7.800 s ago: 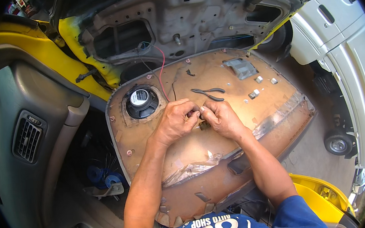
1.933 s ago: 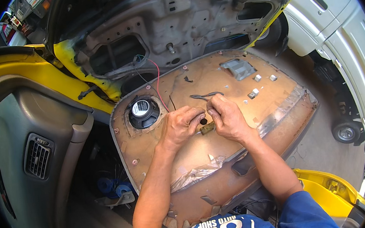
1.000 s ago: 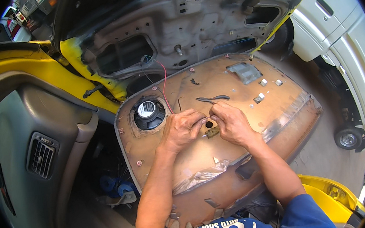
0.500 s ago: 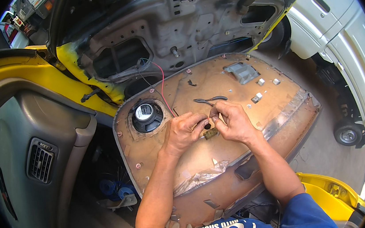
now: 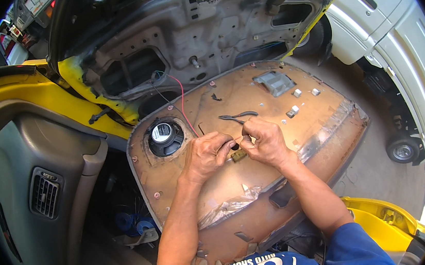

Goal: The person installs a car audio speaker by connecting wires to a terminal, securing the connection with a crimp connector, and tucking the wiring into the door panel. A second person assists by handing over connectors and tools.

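Note:
My left hand (image 5: 205, 156) and my right hand (image 5: 264, 145) meet over the middle of a brown door trim panel (image 5: 234, 187), fingertips pinched and nearly touching. A red wire (image 5: 183, 102) runs from the grey metal door (image 5: 228, 32) down to my left hand, and a thin strand shows between the fingertips. Its exact end is hidden by the fingers. A black wire (image 5: 163, 96) comes from the same door opening. Just below the fingertips lie a small brownish block (image 5: 238, 155) and a dark hole in the panel. Beyond my right hand rest dark-handled pliers (image 5: 244, 114).
A round black speaker (image 5: 174, 141) sits in the panel's left part. White clips (image 5: 297, 93) and a grey plastic piece (image 5: 275, 83) are at its far right. The dashboard (image 5: 53, 144) stands at left, a white vehicle (image 5: 382, 26) at right. Blue spools (image 5: 124, 221) lie low inside the car.
The whole scene has shifted slightly left and up in view. My right fingers are curled a little more; both hands keep their pinch close together.

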A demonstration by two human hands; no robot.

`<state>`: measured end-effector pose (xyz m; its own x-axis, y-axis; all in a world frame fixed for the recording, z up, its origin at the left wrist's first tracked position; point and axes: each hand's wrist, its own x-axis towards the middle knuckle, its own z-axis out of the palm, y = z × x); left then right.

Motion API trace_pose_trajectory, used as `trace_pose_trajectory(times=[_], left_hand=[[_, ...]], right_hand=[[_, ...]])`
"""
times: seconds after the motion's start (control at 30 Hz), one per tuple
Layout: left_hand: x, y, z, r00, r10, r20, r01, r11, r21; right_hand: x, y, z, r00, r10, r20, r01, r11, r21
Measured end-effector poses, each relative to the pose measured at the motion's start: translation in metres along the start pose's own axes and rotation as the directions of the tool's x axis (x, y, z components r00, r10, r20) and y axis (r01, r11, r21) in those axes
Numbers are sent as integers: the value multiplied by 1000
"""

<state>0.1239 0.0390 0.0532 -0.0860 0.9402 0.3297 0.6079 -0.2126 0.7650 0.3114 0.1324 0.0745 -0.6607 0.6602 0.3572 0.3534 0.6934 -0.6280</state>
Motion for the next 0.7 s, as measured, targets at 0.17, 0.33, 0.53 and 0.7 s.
trace_pose_trajectory(times=[0.17, 0.33, 0.53, 0.7], left_hand=[[-2, -1, 1, 981, -191, -14, 188, 974, -126], [0, -8, 10, 882, -472, 13, 419, 769, -483], [-1, -14, 9, 832, -553, 43, 351, 465, -812], [-2, -26, -7, 806, -559, 197, 277, 61, -959]], right_hand=[[5, 9, 3, 890, 400, 217, -453, 827, 333], [9, 24, -9, 638, 645, 421, -723, 313, 616], [1, 28, -9, 650, 437, 622, -506, -362, 783], [3, 23, -19, 773, 269, 574, -517, -256, 817]])
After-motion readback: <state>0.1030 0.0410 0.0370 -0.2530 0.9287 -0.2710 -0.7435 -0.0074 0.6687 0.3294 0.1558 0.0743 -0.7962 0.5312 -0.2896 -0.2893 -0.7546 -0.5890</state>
